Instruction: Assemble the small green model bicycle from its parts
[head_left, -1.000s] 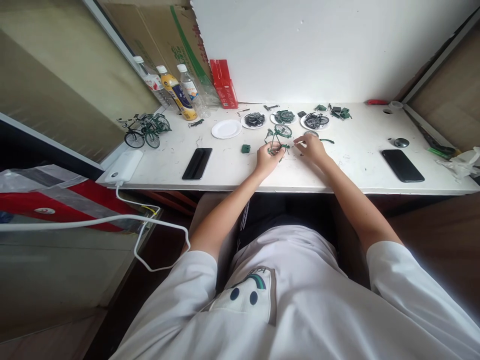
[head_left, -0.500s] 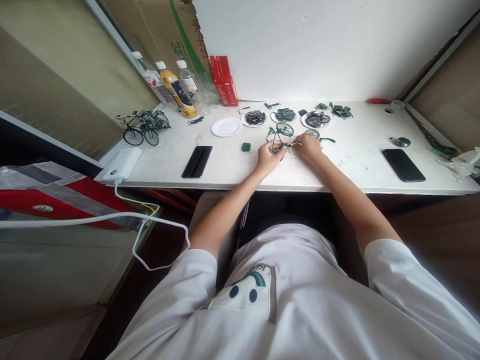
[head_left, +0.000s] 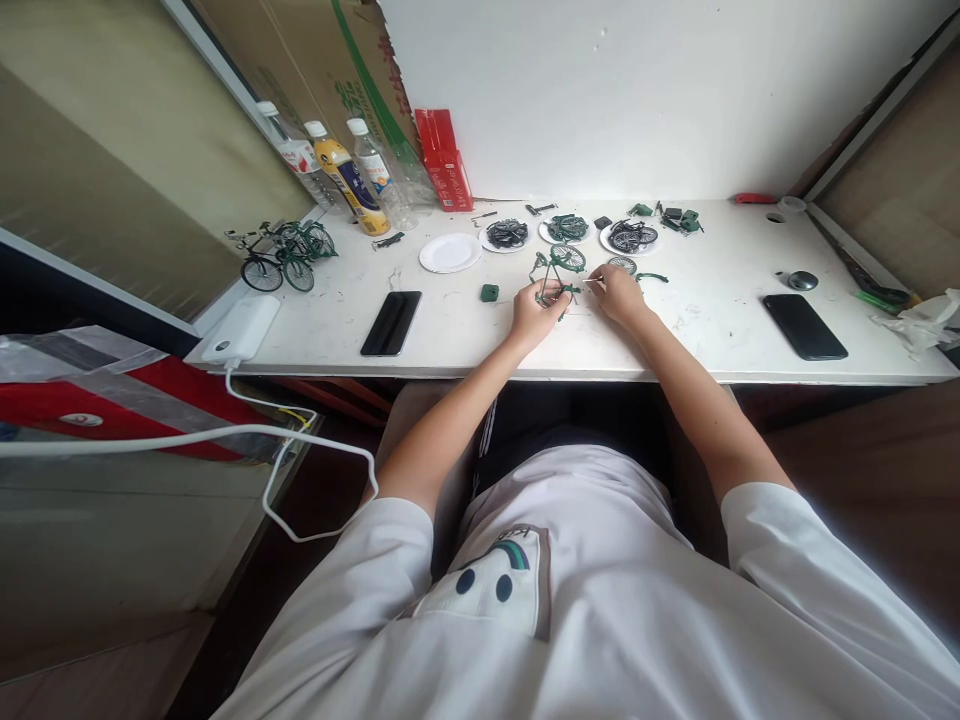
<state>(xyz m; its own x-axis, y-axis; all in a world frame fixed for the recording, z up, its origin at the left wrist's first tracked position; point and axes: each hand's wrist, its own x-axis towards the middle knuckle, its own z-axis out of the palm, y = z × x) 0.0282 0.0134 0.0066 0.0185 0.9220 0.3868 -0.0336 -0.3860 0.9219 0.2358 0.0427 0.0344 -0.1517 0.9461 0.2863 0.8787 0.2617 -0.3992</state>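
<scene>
Sitting at a white table (head_left: 465, 340), the person works on a little green toy bike (head_left: 556, 272) that stands near the middle of the table, and every place here is told from that bike. The left hand (head_left: 534, 312) is curled around the bike's near end and holds it. The right hand (head_left: 616, 292) is just to the right of the bike, with its fingers pinched tight on a thin little stick (head_left: 592, 281) that points at the bike; what the stick is, is too small to tell. A small green block (head_left: 490, 292) lies just left of the bike. Behind the bike, three small plates of bike parts (head_left: 571, 229) sit in a row, and an empty-looking white plate (head_left: 450, 253) sits to the left of them. A loose wheel (head_left: 622, 264) lies behind the right hand. Left of the bike lies a black phone (head_left: 391, 323), and far to the right lies another black phone (head_left: 805, 326). Far left, at the table's end, stand some finished toy bikes (head_left: 281, 255), with three bottles (head_left: 345, 175) and a red box (head_left: 445, 160) behind them by the wall.
</scene>
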